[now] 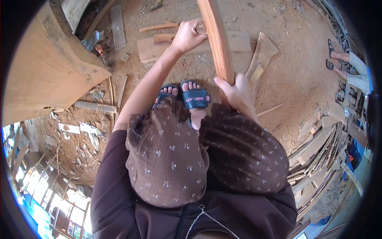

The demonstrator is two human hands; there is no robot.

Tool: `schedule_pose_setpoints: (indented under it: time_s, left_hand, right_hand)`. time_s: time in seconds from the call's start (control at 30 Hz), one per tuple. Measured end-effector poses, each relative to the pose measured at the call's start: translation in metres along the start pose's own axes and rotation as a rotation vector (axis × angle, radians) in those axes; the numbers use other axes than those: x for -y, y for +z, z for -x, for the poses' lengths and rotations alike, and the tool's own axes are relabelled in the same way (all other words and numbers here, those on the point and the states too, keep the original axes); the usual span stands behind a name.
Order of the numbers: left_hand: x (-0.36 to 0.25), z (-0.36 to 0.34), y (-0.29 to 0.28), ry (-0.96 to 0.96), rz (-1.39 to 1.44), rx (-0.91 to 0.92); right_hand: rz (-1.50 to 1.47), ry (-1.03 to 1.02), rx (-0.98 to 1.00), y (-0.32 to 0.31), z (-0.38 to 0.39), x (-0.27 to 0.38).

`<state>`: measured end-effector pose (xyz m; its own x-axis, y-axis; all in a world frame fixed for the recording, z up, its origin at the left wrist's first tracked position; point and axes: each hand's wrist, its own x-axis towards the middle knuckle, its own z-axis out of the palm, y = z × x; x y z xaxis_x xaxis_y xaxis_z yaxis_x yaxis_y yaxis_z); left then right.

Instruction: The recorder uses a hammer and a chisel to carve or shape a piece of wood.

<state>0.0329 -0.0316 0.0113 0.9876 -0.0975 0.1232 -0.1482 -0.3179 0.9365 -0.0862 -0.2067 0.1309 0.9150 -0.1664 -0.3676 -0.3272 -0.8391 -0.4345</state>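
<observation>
A long, slightly curved reddish-brown wooden piece (219, 44) slants up from between my knees past the top edge of the view. My right hand (237, 92) is closed around its lower part, thumb lying along the near face. Farther up, my left hand (190, 36) is closed beside the wood's left edge. Its fingers curl around a small, pale, rounded thing (201, 28) that meets the wood there; its kind I cannot make out. The wood's lower end is hidden by my brown patterned trouser leg (246, 155).
Flat boards (149, 51) and a pale plank (262, 51) lie on the dirt floor beyond my sandals (195, 98). A large wooden slab (51, 71) stands at left. Stacked wood strips (318, 159) line the right, where another person's legs (350, 65) show.
</observation>
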Motion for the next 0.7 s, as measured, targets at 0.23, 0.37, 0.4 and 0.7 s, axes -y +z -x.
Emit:
schedule_pose_setpoints:
  time_s: [0.23, 0.37, 0.4, 0.7]
  left_hand:
    - [0.011, -0.013, -0.012, 0.013, 0.087, -0.076]
    - [-0.002, -0.022, -0.017, -0.069, 0.206, -0.112]
    - [-0.008, -0.025, -0.022, -0.071, 0.319, -0.117]
    - [0.033, -0.049, -0.051, -0.240, 0.428, -0.345]
  right_hand:
    - [-0.646, -0.058, 0.041, 0.012, -0.010, -0.013]
    - [-0.677, 0.115, 0.191, 0.067, -0.028, -0.053]
    - [-0.609, 0.140, 0.274, 0.081, -0.030, -0.059]
    - [-0.515, 0.191, 0.266, 0.141, -0.037, -0.076]
